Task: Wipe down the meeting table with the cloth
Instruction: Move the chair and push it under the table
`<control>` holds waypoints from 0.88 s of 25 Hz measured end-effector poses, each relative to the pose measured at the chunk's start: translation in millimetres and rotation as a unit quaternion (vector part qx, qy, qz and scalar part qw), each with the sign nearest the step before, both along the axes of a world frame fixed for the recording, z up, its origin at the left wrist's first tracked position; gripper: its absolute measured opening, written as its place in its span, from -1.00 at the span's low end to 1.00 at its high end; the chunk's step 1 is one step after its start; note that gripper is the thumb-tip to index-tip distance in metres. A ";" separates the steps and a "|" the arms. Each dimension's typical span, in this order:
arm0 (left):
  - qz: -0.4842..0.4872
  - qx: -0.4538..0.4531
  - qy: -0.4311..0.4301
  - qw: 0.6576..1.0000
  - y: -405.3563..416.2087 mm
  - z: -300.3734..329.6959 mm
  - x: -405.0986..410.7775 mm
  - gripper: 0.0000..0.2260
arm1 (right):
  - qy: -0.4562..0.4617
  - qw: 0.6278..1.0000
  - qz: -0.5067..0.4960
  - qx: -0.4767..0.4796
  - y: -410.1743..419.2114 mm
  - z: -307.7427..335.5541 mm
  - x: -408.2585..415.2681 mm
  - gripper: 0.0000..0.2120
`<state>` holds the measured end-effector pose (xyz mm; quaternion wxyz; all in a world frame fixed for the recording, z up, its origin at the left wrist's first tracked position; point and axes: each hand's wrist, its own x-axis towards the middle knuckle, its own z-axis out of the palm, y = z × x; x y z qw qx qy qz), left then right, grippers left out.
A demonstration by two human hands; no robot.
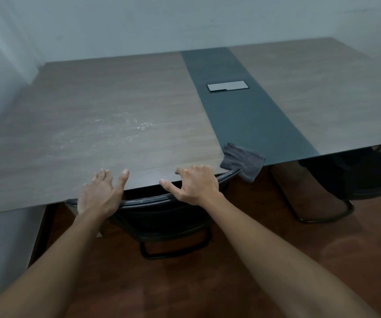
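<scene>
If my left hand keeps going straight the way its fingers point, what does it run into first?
Probably nothing soon. The left hand points out over the bare wooden table; the only thing in that line seems to be a whitish smudge on the surface. Its height above the tabletop is unclear.

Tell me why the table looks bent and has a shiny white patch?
Head view: the wide-angle lens curves the table's edges. The pale patch is glare or smears, I cannot tell which. The near forearms look soft and blurry. The cloth and both hands, left and right, are sharper.
</scene>
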<state>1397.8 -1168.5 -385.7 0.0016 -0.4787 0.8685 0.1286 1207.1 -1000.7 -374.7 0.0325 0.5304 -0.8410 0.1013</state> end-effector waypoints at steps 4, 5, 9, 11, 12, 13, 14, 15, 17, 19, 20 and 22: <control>-0.006 0.003 0.010 1.000 -26.3 -6.2 8.4 0.09 | -0.002 1.000 0.002 0.003 -15.0 1.0 10.5 -0.05; -0.006 0.002 0.011 1.000 -32.6 -8.9 10.6 0.11 | -0.008 1.000 -0.001 0.002 -17.2 2.0 12.7 -0.06; -0.014 -0.002 -0.006 1.000 -44.5 -15.0 10.0 0.07 | -0.013 1.000 0.011 0.009 -19.5 3.0 11.2 -0.15; -0.017 -0.012 -0.014 1.000 -43.9 -20.2 11.7 0.07 | -0.014 1.000 0.021 0.017 -17.0 3.5 10.7 -0.22; -0.023 -0.014 -0.027 0.999 -44.6 -21.4 11.3 0.08 | -0.019 0.999 0.026 0.024 -16.7 3.7 10.2 -0.25; -0.032 -0.018 -0.048 0.998 -46.0 -20.7 11.2 0.08 | -0.025 0.999 0.030 0.032 -16.3 3.8 9.0 -0.25; -0.042 -0.020 -0.072 0.996 -47.4 -20.5 12.4 0.08 | -0.036 0.998 0.030 0.043 -15.7 3.3 9.1 -0.25; -0.051 -0.019 -0.093 0.994 -47.7 -20.2 12.8 0.08 | -0.057 0.996 0.027 0.058 -14.8 3.8 9.1 -0.25; -0.054 -0.001 -0.118 0.992 -45.5 -14.0 2.6 0.02 | -0.117 0.990 0.007 0.077 -17.0 9.3 0.1 -0.28; -0.032 0.032 -0.091 0.995 -37.8 -5.4 -16.0 -0.08 | -0.162 0.984 -0.029 0.066 -22.5 17.1 -15.4 -0.32; -0.027 0.042 -0.073 0.996 -34.1 -3.4 -33.2 -0.11 | -0.178 0.981 -0.047 0.054 -24.4 22.0 -31.1 -0.34; -0.037 0.058 -0.052 0.996 -23.7 -1.2 -71.5 -0.20 | -0.211 0.973 -0.080 0.043 -26.2 29.7 -70.3 -0.38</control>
